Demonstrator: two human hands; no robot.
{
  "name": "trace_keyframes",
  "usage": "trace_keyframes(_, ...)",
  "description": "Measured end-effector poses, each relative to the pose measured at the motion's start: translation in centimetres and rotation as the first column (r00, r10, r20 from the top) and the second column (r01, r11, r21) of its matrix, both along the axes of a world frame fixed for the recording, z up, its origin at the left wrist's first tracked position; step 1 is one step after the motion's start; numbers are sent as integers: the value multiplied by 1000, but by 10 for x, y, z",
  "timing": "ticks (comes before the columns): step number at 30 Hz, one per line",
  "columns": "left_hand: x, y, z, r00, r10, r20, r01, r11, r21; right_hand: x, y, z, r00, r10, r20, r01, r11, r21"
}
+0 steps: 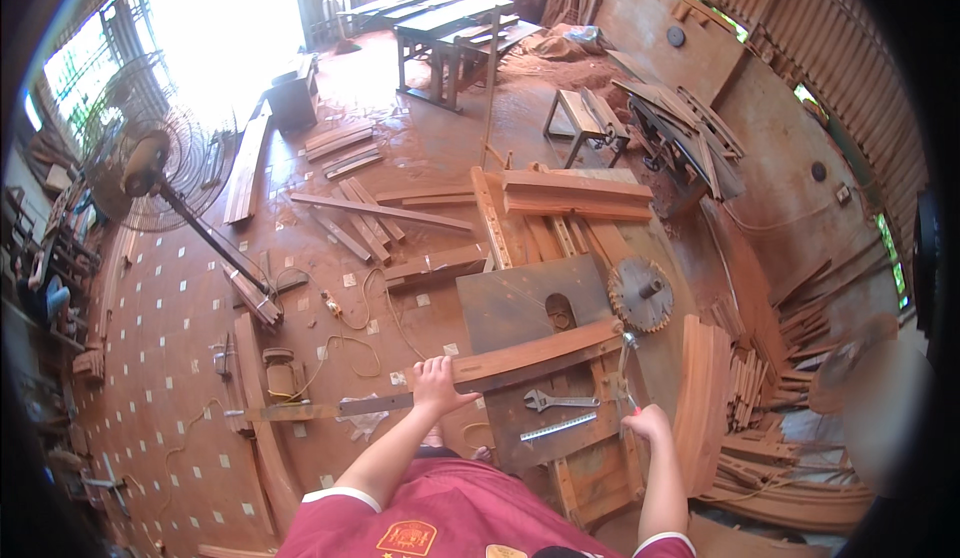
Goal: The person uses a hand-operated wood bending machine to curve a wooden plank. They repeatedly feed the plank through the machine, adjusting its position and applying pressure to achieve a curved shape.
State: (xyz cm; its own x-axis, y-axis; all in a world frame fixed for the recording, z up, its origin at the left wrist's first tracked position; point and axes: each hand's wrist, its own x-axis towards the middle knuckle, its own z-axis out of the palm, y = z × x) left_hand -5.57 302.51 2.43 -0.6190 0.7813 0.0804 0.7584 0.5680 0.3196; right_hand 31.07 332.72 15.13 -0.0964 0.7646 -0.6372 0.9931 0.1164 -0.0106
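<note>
My left hand [437,386] grips the near left end of a reddish wooden piece [540,350] with a slot cut in it. Its thumb stretches along the near side. Beside that piece runs a long dark bar [370,405], passing under my left hand. My right hand [648,424] is closed on a slim metal tool [627,363] with a red handle; its shiny head is at the right end of the wooden piece, and its exact kind is unclear. On the dark metal tabletop [500,308] lie an adjustable wrench [560,400] and a steel ruler [558,426].
A round toothed saw blade [641,295] lies at the tabletop's right. Thick boards [703,398] stand nearby on the right. A floor fan [150,163] is at the left, with a yellow cord [365,333] across the tiles. Planks [345,148] lie on the floor ahead.
</note>
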Motion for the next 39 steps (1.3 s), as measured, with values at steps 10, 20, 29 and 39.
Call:
trace_keyframes(10, 2, 12, 3, 1000, 30, 6, -30, 1000, -1, 5, -33, -87, 977, 18, -214, 105, 829, 549)
trace_keyframes(20, 8, 14, 0, 999, 52, -2, -52, 998, -27, 6, -28, -94, 921, -9, -390, 229, 822, 521)
trace_keyframes(29, 7, 20, -4, 999, 48, -1, -48, 998, -37, 6, -28, -88, 938, -70, -339, 240, 839, 489)
trace_keyframes(39, 6, 16, 0, 999, 42, 18, -42, 999, -18, 11, -15, -98, 942, -50, -333, 177, 916, 361)
